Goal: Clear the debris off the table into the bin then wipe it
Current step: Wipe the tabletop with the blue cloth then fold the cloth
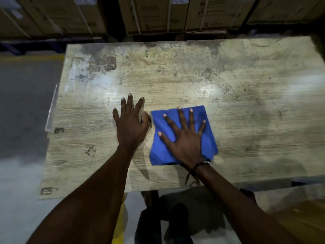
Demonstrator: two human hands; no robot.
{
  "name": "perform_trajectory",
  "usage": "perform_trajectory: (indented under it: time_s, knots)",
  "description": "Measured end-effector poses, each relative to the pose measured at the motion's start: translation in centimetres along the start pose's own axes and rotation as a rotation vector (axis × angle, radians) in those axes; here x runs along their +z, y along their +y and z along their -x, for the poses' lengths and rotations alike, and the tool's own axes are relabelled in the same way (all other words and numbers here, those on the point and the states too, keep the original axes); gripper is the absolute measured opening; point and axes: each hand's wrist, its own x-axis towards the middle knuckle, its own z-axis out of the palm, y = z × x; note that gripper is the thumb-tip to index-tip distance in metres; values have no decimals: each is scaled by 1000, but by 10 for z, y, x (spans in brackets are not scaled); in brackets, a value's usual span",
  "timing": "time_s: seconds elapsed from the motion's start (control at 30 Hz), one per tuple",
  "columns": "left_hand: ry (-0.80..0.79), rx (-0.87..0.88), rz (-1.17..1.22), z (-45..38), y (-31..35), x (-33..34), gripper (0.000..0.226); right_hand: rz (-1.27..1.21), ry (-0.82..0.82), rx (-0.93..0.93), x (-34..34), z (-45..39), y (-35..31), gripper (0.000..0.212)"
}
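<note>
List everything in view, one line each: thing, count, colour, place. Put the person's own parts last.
table: one, pale worn wood grain with dark stains, centre of view.
cloth: one, blue, flat on the table near its front edge, right of centre.
boxes: several, brown cardboard, stacked behind the table's far edge.
floor: grey, left of the table, with a yellow line by the far left corner.
bracelet: one, dark, on the right wrist.
shoes: dark, on the floor below the table's front edge.
left hand: one, flat on bare table, beside the cloth.
right hand: one, fingers spread, pressing on the cloth.
</note>
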Motion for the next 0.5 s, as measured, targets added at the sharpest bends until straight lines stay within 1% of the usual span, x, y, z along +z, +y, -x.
perform_trajectory:
  time_s: [0.07,0.2,0.3,0.37,0.4,0.5]
  knots:
    - [-19,-11,-10,1,0,0,59,-2,-1,44,0,-26,12,73]
    - [-64,-30,-10,-11,0,5,58,-84,3,229,-8,-134,57,73]
    - [-107,12,20,-66,-2,12,61,-113,-64,295,-12,-194,78,77]
    - [-125,26,14,-116,-4,12,65,-102,-32,322,-8,-198,69,77]
    - [-135,22,8,-140,-5,12,65,-93,-10,307,-4,-191,59,77]
    - [-132,-24,8,-184,-11,13,63,-69,-14,171,0,-140,20,75]
